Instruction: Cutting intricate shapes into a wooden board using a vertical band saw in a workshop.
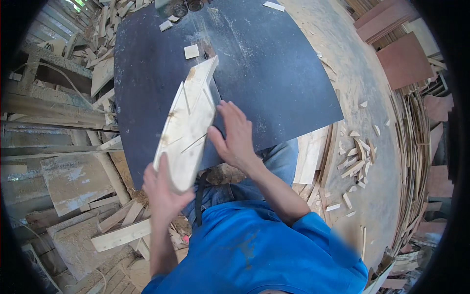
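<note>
Long pale wooden board (188,122) with diagonal slots, tilted over near part of dark blue-grey flat tabletop (289,88). Bare left hand (165,192) grips rounded near end; bare right hand (237,134) wide, thumb and fingers apart at right edge, contact hard to tell from here. Board looks stiff, fairly light, perhaps slightly slippery if dusty. Slanted far tip might chip. Safest hold, I'd say: long edges, clear of slots.

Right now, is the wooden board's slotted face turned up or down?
Up: the wooden board shows its diagonal slots to the camera; the left hand holds its near end.
</note>
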